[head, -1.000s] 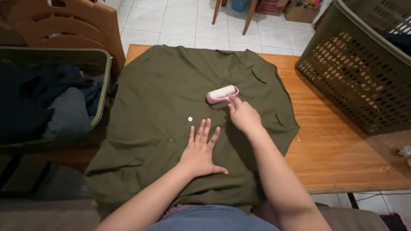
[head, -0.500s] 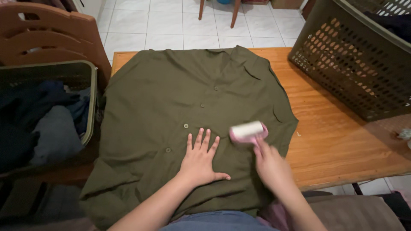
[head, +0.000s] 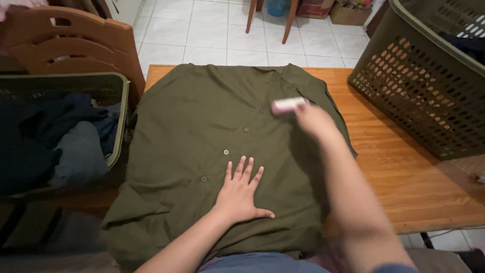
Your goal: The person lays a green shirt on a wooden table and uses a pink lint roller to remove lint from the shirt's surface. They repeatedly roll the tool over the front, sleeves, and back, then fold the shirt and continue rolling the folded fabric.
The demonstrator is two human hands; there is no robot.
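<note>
An olive green buttoned shirt [head: 202, 126] lies spread flat over a wooden table [head: 404, 162]. My left hand [head: 240, 194] rests palm down on the lower middle of the shirt, fingers spread, just below the row of buttons. My right hand [head: 314, 121] is further up on the shirt's right side and grips a pink and white lint roller [head: 287, 105], which touches the fabric near the button line. The roller and that hand are blurred by motion.
A green laundry basket [head: 118, 126] with dark clothes stands at the left, a wooden chair back [head: 76, 48] behind it. A large olive mesh basket [head: 429, 86] sits on the table's right end. White tiled floor [head: 202, 30] and chair legs [head: 252, 15] lie beyond.
My right hand has swept the lint roller from the lower right of the shirt back up toward the collar side. My left hand stays pressed flat in the same spot.
</note>
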